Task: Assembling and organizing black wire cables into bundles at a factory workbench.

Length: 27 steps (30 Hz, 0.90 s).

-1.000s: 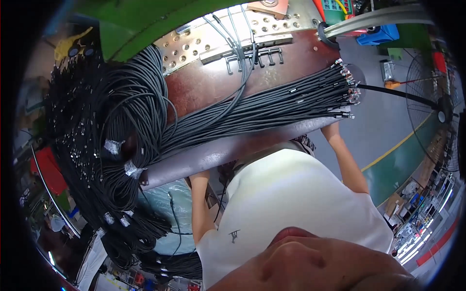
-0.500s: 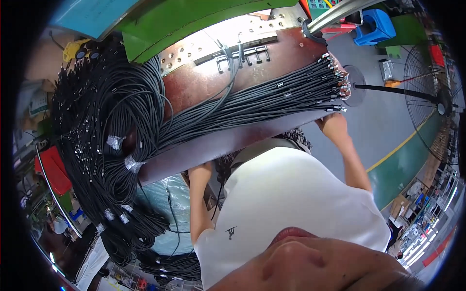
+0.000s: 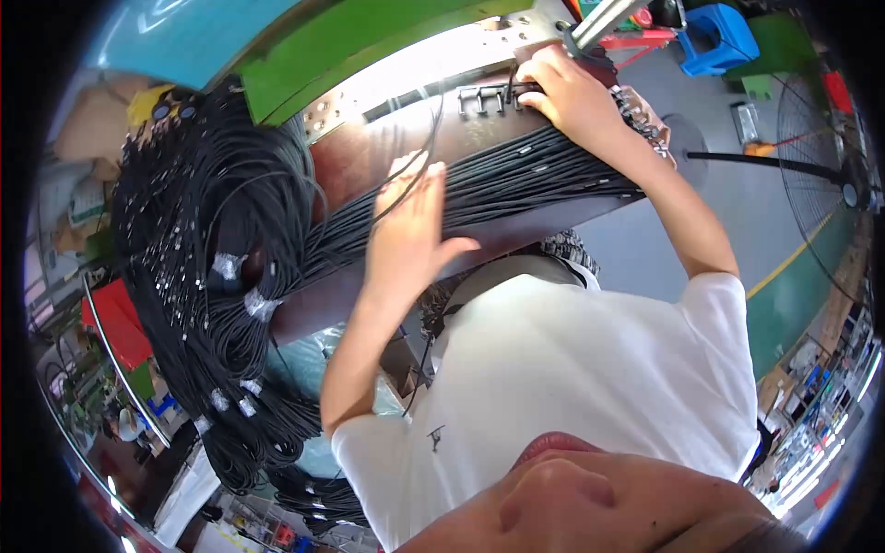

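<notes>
A thick bundle of black cables [image 3: 489, 184] with metal-tipped ends lies across the reddish-brown tabletop [image 3: 346, 166]. My left hand [image 3: 410, 226] rests over the bundle, open, fingers stretched out and thumb apart. One loose cable [image 3: 433, 138] curves down across its fingers. Farther right, my right hand [image 3: 576, 97] reaches over the bundle to the right end of a small metal rack with upright prongs [image 3: 481, 100]. Its thumb and fingers are bent toward each other around something dark at the rack; what they grip is partly hidden.
Coiled black cables [image 3: 212, 184] with silvery wraps hang over the table's left side. A green machine edge [image 3: 369, 55] and a bright light bound the far side. A metal pole [image 3: 599, 26] stands at the far right. Beyond are a blue stool [image 3: 714, 41] and a fan [image 3: 820, 175].
Both hands have come up from the table's near edge. My left is now over the cable bundle, my right at the rack. The cables standing at the rack have shifted.
</notes>
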Available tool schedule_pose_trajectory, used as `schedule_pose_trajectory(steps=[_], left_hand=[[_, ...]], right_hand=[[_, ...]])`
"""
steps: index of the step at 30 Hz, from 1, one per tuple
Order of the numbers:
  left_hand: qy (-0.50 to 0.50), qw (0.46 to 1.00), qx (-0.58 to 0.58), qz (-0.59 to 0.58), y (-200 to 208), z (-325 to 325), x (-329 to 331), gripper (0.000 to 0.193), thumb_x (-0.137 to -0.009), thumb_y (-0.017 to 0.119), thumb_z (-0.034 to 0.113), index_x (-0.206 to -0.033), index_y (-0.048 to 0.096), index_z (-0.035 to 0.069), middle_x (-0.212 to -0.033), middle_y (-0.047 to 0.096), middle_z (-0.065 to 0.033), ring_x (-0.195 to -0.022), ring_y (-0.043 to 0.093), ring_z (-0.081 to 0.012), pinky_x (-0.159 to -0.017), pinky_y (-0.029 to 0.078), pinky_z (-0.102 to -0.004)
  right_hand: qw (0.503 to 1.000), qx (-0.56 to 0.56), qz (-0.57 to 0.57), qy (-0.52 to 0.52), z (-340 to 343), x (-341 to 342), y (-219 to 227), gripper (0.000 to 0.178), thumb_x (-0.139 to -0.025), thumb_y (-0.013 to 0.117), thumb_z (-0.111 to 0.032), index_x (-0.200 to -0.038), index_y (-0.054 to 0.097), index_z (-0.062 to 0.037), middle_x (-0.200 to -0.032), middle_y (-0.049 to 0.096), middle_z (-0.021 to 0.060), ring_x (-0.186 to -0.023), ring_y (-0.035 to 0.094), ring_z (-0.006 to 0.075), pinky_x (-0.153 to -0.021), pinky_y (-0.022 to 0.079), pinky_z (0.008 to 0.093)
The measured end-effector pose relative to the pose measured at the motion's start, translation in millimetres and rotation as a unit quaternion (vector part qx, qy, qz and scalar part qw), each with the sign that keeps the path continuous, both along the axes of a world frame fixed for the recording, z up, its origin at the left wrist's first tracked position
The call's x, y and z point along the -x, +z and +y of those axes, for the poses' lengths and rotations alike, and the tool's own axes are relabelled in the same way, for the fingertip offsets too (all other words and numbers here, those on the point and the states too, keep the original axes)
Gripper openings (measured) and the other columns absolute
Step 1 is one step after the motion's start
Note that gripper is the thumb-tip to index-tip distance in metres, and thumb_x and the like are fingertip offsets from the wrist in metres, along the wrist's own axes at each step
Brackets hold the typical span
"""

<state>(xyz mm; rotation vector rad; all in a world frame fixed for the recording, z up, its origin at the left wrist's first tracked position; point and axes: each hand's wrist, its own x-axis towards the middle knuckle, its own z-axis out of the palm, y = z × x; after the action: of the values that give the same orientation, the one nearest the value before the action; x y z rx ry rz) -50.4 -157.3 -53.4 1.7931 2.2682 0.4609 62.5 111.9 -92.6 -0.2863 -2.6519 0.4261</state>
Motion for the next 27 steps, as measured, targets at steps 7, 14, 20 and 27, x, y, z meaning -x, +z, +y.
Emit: schedule_pose_trajectory(steps=[7,14,20,27], left_hand=[[0.042,0.982,-0.132,0.126,-13.8,-15.8,36.2,0.032,-0.075,0.07,0.012,-0.106,0.063,0.008,-0.085,0.065,-0.0055,-0.077,0.062,-0.0232,-0.068,0.05,-0.0345],[0.081,0.985,-0.149,-0.028,-1.1,-21.1,30.0,0.024,-0.081,0.067,0.018,-0.102,0.063,0.006,-0.083,0.063,-0.0106,-0.07,0.061,-0.03,-0.062,0.049,-0.0372],[-0.002,0.992,-0.021,0.121,2.9,-13.9,21.4,0.026,-0.076,0.07,0.022,-0.099,0.063,0.012,-0.08,0.057,-0.0057,-0.062,0.057,-0.0236,-0.055,0.046,-0.0322],[-0.02,0.9,0.227,-0.371,40.1,61.8,3.1,0.025,-0.083,0.064,0.026,-0.08,0.06,0.001,-0.066,0.057,-0.0088,-0.054,0.054,-0.02,-0.054,0.044,-0.0316]], right_hand=[[0.964,0.045,0.062,-0.254,29.3,-109.2,52.2,0.018,-0.079,0.067,-0.012,-0.096,0.064,-0.0087,-0.094,0.061,0.0047,-0.084,0.059,0.0262,-0.073,0.049,0.0358],[0.998,0.047,0.044,0.006,-77.1,-139.7,3.2,0.021,-0.074,0.071,-0.011,-0.093,0.063,-0.0112,-0.091,0.058,0.005,-0.083,0.057,0.0255,-0.07,0.046,0.0368],[0.996,0.024,0.08,-0.028,-78.3,-111.8,-18.8,0.024,-0.067,0.071,-0.011,-0.09,0.064,-0.013,-0.083,0.055,0.0019,-0.074,0.055,0.0216,-0.062,0.045,0.0328],[0.993,-0.036,0.107,-0.041,-82.0,-113.2,-24.8,0.024,-0.064,0.071,-0.011,-0.086,0.063,-0.0123,-0.086,0.056,0.0002,-0.074,0.054,0.02,-0.059,0.04,0.031]])
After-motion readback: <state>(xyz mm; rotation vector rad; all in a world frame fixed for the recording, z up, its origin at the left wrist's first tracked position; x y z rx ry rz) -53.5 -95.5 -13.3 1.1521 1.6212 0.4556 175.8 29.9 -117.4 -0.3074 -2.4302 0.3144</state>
